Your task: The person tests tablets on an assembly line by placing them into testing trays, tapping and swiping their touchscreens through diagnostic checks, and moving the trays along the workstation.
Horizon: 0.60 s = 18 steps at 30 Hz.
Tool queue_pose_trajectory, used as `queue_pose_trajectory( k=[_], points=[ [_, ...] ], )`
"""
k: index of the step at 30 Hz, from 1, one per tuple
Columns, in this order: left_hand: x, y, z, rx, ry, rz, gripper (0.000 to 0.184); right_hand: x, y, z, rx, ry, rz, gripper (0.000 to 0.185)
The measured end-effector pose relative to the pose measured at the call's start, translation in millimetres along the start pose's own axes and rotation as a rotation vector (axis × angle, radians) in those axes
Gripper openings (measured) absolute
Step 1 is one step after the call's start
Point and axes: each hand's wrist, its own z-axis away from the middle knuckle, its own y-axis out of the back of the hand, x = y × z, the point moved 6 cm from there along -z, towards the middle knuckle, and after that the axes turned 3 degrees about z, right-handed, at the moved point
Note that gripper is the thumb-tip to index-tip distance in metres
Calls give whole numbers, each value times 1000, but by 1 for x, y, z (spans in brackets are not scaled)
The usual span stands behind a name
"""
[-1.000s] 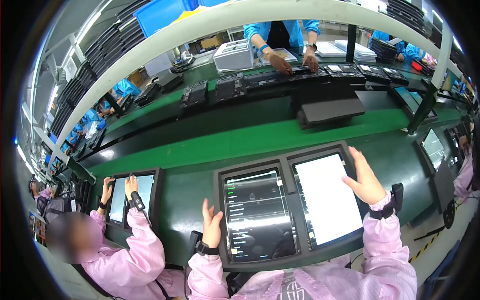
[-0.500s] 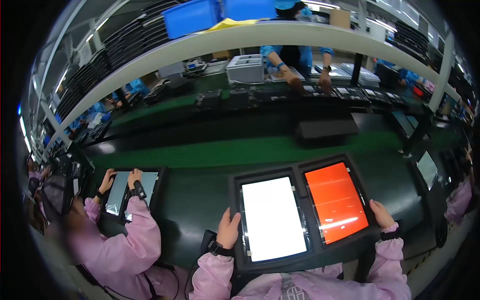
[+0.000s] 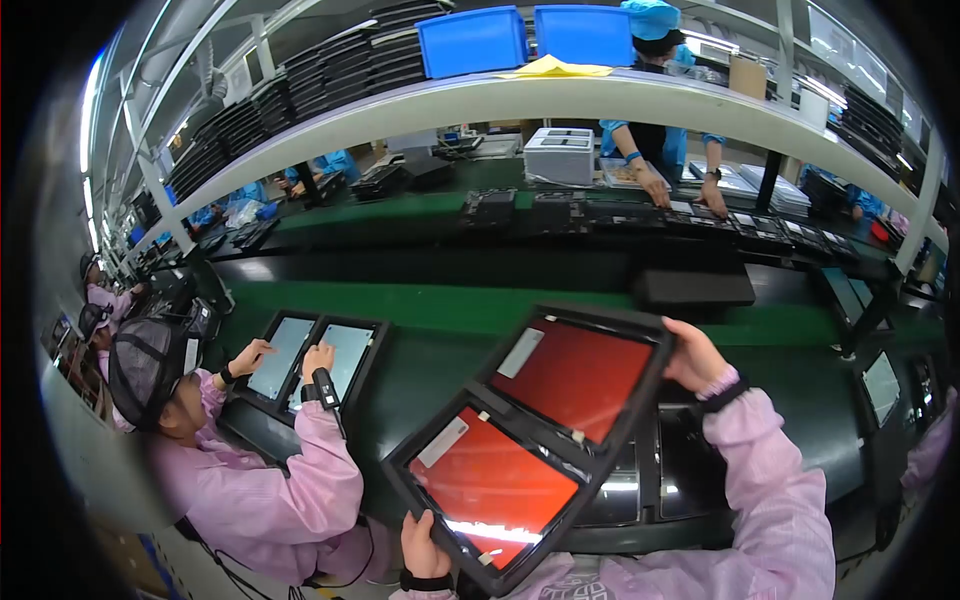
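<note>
A black two-bay frame (image 3: 592, 462) is held up and tilted between my hands, with a red screen in each bay. My left hand (image 3: 426, 548) is closed on its lower left corner, thumb on top. At the upper right corner my right hand (image 3: 694, 357) grips the edge. The lower screen (image 3: 497, 483) is bright red and glossy; the upper screen (image 3: 572, 375) is darker red. Each carries a pale label strip. Beneath the raised frame, another dark frame with dark screens (image 3: 688, 463) lies on the green bench, partly hidden.
A co-worker (image 3: 250, 450) at the left touches a two-screen frame (image 3: 378, 345). Across the bench, another person (image 3: 660, 165) handles a row of opened devices (image 3: 557, 213). A black block (image 3: 696, 286) sits ahead. Blue bins (image 3: 472, 42) stand on the shelf (image 3: 500, 95).
The frame has been lifted and turned, its white screen now red. Both hands have moved with it, and a second frame shows underneath. The view has shifted left.
</note>
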Motion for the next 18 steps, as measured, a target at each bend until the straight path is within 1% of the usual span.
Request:
queue_pose_trajectory(
  k=[2,3,4,5,6,8,10,11,12,14,15,16,18],
  points=[
    [-5,11,-2,-90,-6,117,33,17,-20,-47,-5,-40,-15,34],
    [3,-2,2,-75,-1,149,39,28,-30,-69,17,-40,-27,34],
    [4,-9,1,-76,-7,150,39,39,-35,-91,40,-35,-39,33],
    [5,-15,0,-72,-12,179,41,54,-38,-114,14,-55,-65,35],
    [7,-19,-3,-71,-17,207,43,63,-52,-129,-43,-27,-99,40],
    [8,-18,-14,-79,1,206,45,77,-76,-145,-50,-74,5,51],
    [15,-25,-11,-44,12,267,44,82,-83,-153,35,-60,348,62],
    [9,-11,-23,-49,31,283,41,78,-93,-151,-43,82,473,73],
    [14,-16,-23,-36,55,297,36,86,-92,-155,-80,25,542,77],
    [14,-17,-46,-51,121,383,36,112,-101,-168,-394,-236,350,79],
    [17,-19,-45,-53,123,376,36,117,-110,-165,-426,-99,256,79],
    [21,-25,-43,-86,118,386,37,117,-115,-159,-433,-32,354,77],
    [26,-32,-44,-122,118,390,38,113,-125,-142,-446,-2,781,85]
  ],
)
